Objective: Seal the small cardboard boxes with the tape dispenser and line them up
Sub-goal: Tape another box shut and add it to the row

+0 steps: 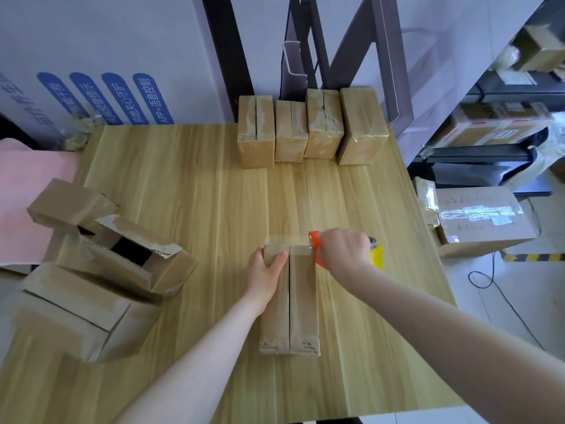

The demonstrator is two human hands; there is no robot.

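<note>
On the desk (189, 194), four boxes (290, 133) stand behind the near box (302, 301); open boxes (128, 264) lie left, the tape dispenser (315, 238) right.

A pale wood-grain bench (189, 191) stands against a white panel (91, 41) with blue labels (146, 99). A dark metal frame (382, 56) leans behind. To the right are black shelving (489, 154) and pale floor (535, 286) with a black cable (516, 316).
</note>
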